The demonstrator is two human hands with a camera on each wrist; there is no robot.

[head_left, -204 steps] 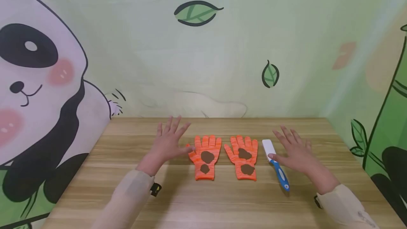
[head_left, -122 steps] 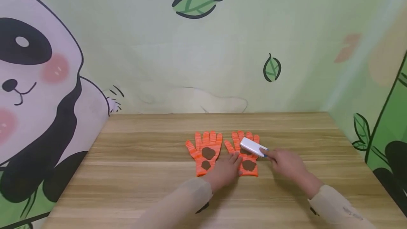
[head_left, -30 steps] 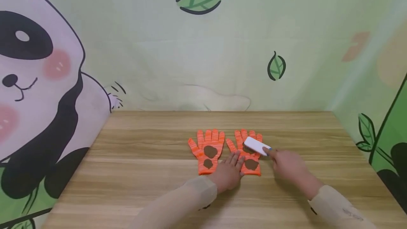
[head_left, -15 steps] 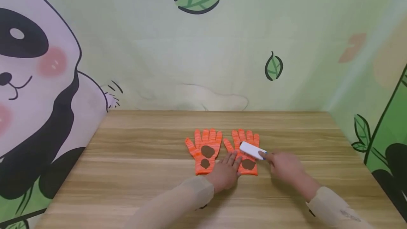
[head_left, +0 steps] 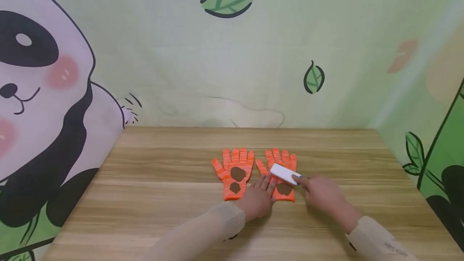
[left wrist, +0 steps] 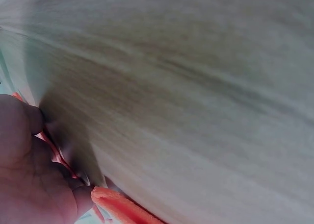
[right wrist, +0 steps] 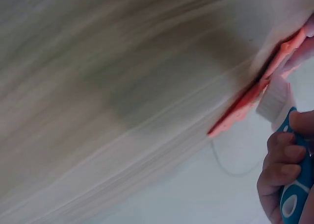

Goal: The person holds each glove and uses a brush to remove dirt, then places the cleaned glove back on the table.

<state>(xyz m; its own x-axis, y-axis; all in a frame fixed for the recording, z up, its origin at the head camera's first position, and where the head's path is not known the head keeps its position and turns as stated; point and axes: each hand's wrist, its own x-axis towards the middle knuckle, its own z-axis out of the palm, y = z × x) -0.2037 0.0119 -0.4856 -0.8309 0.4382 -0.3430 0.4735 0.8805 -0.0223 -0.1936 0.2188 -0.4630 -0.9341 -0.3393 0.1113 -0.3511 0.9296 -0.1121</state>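
Observation:
Two orange knitted gloves lie flat, fingers pointing away, each with brown patches: a left glove (head_left: 242,168) and a right glove (head_left: 287,158). My left hand (head_left: 257,200) rests between them, fingers extended onto the thumb-side edge of the right glove. With curled fingers my right hand (head_left: 322,192) grips the blue handle of a scrub brush (head_left: 284,173). The brush's white head lies over the right glove's palm and hides most of its upper brown patch. In the right wrist view the pale bristles (right wrist: 273,102) face the glove, and the handle runs through my fingers.
The gloves lie on a wood-grain table (head_left: 163,164). Behind it hangs a pale green backdrop (head_left: 163,51) printed with leaves and a panda (head_left: 32,104) on the left.
Since the earliest frame my right hand has picked up the brush and brought it onto the right glove; my left hand has moved to that glove. Lately the brush head has shifted toward the cuff.

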